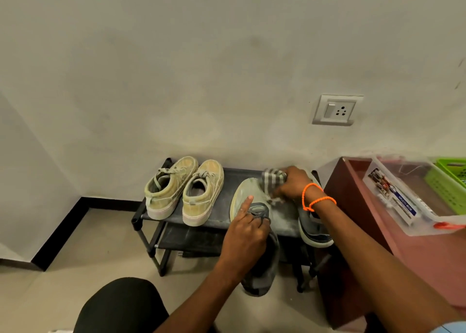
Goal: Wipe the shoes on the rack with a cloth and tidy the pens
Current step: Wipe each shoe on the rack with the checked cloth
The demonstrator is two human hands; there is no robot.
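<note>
Left hand (pixel 245 234) grips the grey shoe (pixel 262 262) tipped sole-up against the rack (pixel 222 221), forefinger extended. Right hand (pixel 293 182) clutches the checked cloth (pixel 272 179), pressed on the sole.

Surroundings beyond the job

Grey wall socket (pixel 337 110) with switch, right of centre on the pale wall (pixel 176 68). Reddish-brown table (pixel 426 254) at the right edge, bearing a clear plastic box (pixel 413 194) with a printed label, touching a green basket (pixel 451 181) in the far right. Beige floor (pixel 100 244) below, black skirting (pixel 60 232) at lower left.
</note>
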